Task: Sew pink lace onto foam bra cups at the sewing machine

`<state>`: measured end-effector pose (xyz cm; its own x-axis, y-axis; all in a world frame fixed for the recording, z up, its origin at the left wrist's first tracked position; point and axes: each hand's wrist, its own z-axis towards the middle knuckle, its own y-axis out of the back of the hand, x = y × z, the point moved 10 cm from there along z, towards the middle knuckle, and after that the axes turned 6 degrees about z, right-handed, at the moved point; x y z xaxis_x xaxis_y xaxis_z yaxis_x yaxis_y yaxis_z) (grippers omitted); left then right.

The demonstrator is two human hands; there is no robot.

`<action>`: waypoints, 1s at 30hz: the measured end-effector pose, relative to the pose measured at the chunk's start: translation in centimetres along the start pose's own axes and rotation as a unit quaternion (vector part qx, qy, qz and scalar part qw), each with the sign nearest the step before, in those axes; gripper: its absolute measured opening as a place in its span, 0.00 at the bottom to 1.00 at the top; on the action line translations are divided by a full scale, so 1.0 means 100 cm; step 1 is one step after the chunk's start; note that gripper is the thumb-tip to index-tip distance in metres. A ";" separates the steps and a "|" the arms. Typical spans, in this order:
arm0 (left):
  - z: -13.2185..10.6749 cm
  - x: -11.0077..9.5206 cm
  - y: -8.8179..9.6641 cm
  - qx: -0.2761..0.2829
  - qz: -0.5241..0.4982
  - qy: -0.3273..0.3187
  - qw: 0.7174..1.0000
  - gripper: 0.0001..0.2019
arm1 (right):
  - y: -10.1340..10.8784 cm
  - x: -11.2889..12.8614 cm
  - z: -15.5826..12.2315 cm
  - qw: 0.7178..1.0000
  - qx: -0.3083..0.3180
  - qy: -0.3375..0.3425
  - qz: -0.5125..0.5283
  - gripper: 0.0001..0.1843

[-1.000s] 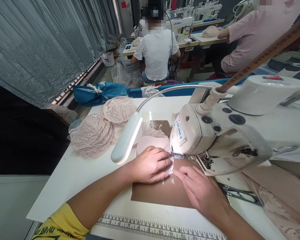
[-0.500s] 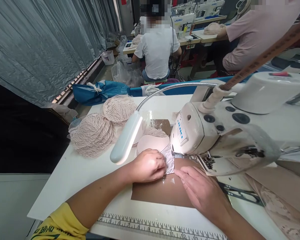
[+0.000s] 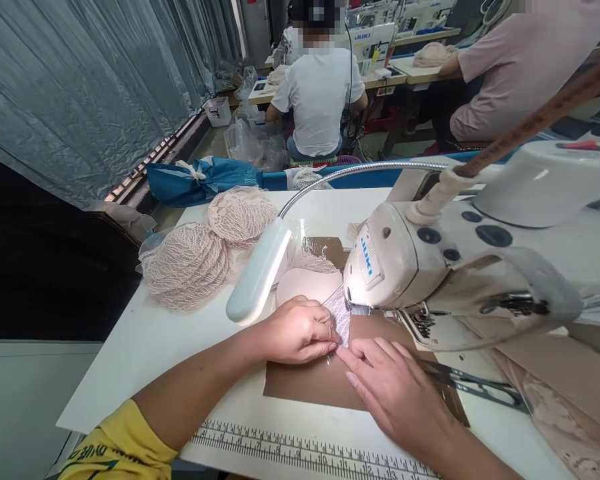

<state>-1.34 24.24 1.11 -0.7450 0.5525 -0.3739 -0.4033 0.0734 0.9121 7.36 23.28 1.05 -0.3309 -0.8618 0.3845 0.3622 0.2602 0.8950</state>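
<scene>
A pale pink moulded cup [image 3: 307,285] edged with a white lace strip [image 3: 341,310] lies left of the sewing machine head [image 3: 380,257], the strip running beside the needle area. My left hand [image 3: 303,333] is closed, its fingertips pinching the lower end of the lace. My right hand [image 3: 393,377] lies on the brown sheet [image 3: 315,383] with fingers stretched out. Its index fingertip meets the left fingertips at the lace's lower corner. Whether the right hand grips any lace cannot be made out.
Stacked lace cups [image 3: 187,267] lie at the left of the white table [image 3: 180,363]. A lamp [image 3: 260,273] on a bendable neck hangs over the work. Black scissors [image 3: 475,385] and beige fabric [image 3: 560,400] lie right. Two co-workers [image 3: 320,100] sit ahead.
My right hand has shifted left, bringing its index finger against my left fingertips. My left fingers have moved slightly toward the lace's lower corner. The whole view has shifted slightly.
</scene>
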 end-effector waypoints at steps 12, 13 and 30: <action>-0.001 -0.010 -0.001 -0.003 0.084 -0.048 0.995 0.14 | 0.001 0.000 0.000 0.999 0.005 0.002 0.042 0.12; -0.001 -0.011 -0.001 -0.004 0.087 -0.051 0.995 0.14 | 0.001 -0.001 -0.002 0.999 0.006 0.001 0.048 0.12; 0.004 -0.009 0.008 -0.023 0.044 -0.023 0.998 0.14 | 0.002 -0.012 -0.002 0.999 -0.016 0.024 -0.038 0.23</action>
<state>-0.78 24.09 2.26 -0.7532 0.5935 -0.2837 -0.3630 -0.0154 0.9317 8.00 24.28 0.75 -0.3162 -0.8986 0.3041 0.3650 0.1807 0.9133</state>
